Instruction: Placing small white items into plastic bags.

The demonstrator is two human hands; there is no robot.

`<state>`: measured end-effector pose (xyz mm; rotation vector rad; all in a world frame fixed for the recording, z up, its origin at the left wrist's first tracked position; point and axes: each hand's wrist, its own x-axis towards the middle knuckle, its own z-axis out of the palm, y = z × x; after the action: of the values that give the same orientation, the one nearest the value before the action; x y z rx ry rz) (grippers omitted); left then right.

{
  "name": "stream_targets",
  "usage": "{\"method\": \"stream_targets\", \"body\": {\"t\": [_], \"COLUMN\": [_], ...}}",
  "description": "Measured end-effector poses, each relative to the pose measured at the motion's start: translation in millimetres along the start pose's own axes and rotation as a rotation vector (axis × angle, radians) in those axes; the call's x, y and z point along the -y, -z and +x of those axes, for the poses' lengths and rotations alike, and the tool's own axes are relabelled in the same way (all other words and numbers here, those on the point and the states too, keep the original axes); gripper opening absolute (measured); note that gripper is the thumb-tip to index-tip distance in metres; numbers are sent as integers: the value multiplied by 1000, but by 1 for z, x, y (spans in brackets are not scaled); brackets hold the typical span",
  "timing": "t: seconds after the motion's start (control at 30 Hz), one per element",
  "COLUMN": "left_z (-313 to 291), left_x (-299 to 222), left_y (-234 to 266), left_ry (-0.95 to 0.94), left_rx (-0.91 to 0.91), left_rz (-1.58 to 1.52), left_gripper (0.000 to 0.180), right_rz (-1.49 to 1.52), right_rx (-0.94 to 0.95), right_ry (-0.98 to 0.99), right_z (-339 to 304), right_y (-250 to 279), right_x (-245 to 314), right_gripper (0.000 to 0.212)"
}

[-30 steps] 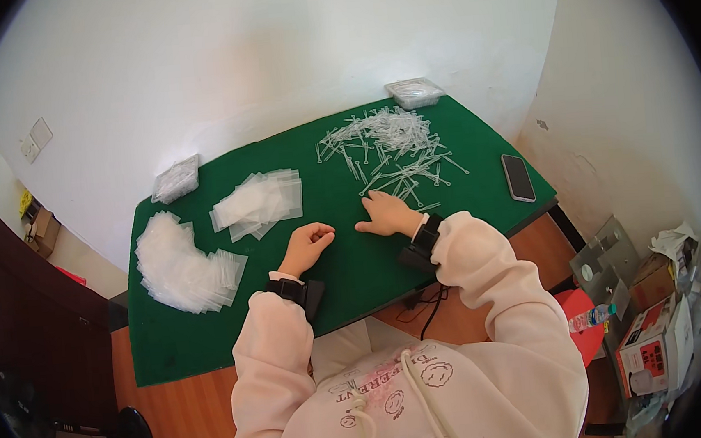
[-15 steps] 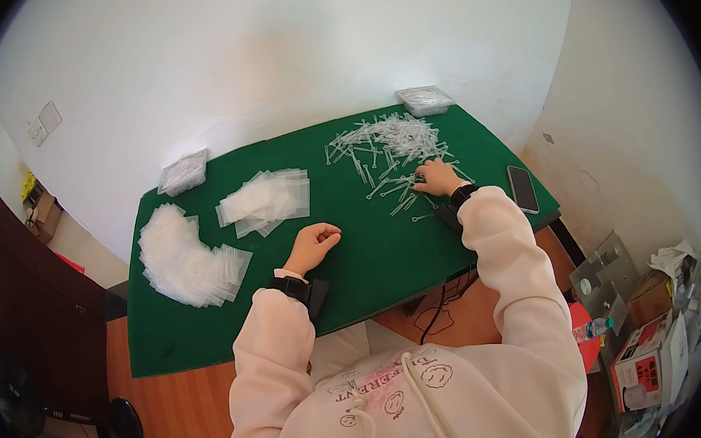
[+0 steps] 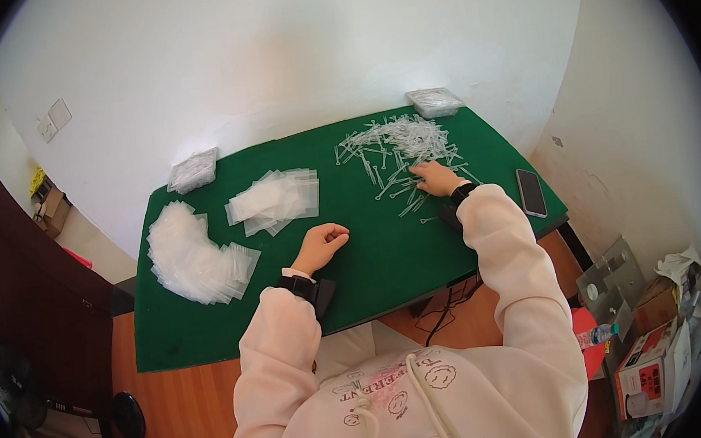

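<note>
My right hand (image 3: 440, 180) reaches over the near edge of a loose pile of thin clear plastic sticks (image 3: 414, 138) with small looped ends. Its fingers are apart and the tips are at the sticks; I see none gripped. Near the table's middle, my left hand (image 3: 318, 249) is closed, its fingers curled and the thumb against them. Whether anything is inside it is hidden. Left of that hand lies a stack of clear flat bags (image 3: 279, 200), and farther left a curved, fanned-out row of similar bags (image 3: 185, 261).
The table has a green cloth top (image 3: 371, 275). Filled clear boxes stand at its back edge, one box (image 3: 193, 170) left and another box (image 3: 435, 103) right. A phone (image 3: 531, 193) lies by the right edge. Cartons (image 3: 646, 369) and a bottle (image 3: 597, 335) sit at the lower right.
The whole view has shifted slightly. My right hand has moved a little left along the sticks, its fingers more stretched out. My left hand stays closed in about the same place.
</note>
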<state>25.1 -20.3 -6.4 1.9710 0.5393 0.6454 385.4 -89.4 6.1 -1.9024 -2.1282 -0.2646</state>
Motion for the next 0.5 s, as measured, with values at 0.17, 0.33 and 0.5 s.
{"method": "stream_targets", "body": {"t": [0.17, 0.33, 0.5], "left_z": [-2, 0, -1], "left_x": [-1, 2, 0], "left_y": [4, 2, 3], "left_ry": [-3, -30, 2], "left_rx": [-11, -37, 2], "left_rz": [7, -10, -5], "left_gripper": [17, 16, 17], "right_rz": [-146, -212, -186], "right_rx": [169, 124, 123], "right_ry": [-77, -55, -44], "right_z": [5, -5, -9], "right_y": [8, 5, 7], "right_x": [18, 16, 15], "right_gripper": [26, 15, 12]}}
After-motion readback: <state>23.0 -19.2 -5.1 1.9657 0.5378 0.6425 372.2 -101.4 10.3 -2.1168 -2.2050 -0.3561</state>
